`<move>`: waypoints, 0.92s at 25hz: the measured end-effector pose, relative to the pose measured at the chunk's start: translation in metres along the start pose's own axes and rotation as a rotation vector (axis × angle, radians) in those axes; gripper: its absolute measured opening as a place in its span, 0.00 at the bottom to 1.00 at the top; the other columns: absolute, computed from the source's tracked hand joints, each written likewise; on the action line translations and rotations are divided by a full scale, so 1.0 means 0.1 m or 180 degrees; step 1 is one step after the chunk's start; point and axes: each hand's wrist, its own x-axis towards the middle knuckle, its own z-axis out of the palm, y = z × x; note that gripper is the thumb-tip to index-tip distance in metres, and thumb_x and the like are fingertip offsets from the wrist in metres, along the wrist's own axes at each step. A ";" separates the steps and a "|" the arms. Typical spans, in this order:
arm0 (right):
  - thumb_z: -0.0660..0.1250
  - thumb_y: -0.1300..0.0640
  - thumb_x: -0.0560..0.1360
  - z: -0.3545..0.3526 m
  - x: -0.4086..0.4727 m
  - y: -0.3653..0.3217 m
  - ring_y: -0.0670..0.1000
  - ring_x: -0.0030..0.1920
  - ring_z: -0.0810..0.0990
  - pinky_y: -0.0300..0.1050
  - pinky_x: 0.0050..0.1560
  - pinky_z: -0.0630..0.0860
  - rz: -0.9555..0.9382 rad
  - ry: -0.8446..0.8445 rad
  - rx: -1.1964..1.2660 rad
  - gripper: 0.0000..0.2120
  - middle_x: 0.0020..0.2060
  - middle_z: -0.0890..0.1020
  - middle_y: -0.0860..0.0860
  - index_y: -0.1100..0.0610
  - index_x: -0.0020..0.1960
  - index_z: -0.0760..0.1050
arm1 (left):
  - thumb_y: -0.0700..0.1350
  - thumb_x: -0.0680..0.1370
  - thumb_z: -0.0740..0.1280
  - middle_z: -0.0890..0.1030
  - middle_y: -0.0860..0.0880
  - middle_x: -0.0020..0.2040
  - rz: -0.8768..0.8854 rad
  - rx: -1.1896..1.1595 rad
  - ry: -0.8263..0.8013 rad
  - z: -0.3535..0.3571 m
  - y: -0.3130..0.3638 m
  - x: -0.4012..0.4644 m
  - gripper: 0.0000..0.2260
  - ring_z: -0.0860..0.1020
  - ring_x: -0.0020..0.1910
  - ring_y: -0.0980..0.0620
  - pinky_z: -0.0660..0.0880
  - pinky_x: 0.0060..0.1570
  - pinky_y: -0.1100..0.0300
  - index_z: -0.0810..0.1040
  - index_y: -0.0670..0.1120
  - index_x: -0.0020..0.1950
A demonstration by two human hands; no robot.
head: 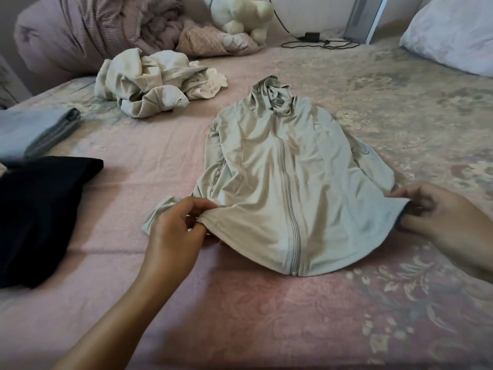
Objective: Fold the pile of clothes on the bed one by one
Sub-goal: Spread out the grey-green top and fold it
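On the bed point(240, 316), pale green zip hoodie point(288, 177), front up, zipped

The black garment point(40, 214) and folded blue cloth point(32, 132) run off the left edge; the right hand point(437, 212) is motion-blurred.

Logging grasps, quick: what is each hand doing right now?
Left hand: pinches the hoodie at its lower left hem.
Right hand: grips the hoodie's lower right hem.

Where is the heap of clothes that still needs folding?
In the head view, the unfolded heap lies far left on the bed, beyond the spread hooded jacket and below the white plush toy.
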 end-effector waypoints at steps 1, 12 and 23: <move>0.66 0.73 0.72 -0.04 0.00 -0.02 0.41 0.32 0.80 0.32 0.35 0.76 -0.0137 0.0067 -0.0215 0.14 0.36 0.84 0.49 0.54 0.41 0.79 | 0.24 0.74 0.59 0.82 0.49 0.41 -0.0024 -0.0165 0.0069 -0.02 0.03 0.01 0.21 0.83 0.37 0.53 0.80 0.35 0.62 0.80 0.48 0.44; 0.60 0.72 0.77 -0.48 -0.24 0.23 0.46 0.22 0.73 0.32 0.23 0.69 -0.0120 -0.0173 -0.0627 0.23 0.23 0.78 0.52 0.48 0.37 0.83 | 0.27 0.74 0.57 0.78 0.46 0.24 -0.0394 0.0738 -0.0280 -0.33 -0.02 -0.15 0.22 0.74 0.22 0.56 0.70 0.25 0.70 0.84 0.50 0.42; 0.67 0.56 0.76 -0.55 0.51 -0.01 0.47 0.42 0.78 0.36 0.36 0.71 -0.0151 -0.0346 -0.1781 0.11 0.41 0.80 0.45 0.54 0.58 0.79 | 0.67 0.74 0.42 0.70 0.52 0.66 0.1454 0.2855 -0.1281 0.51 0.57 -0.05 0.31 0.70 0.65 0.50 0.67 0.59 0.58 0.60 0.59 0.75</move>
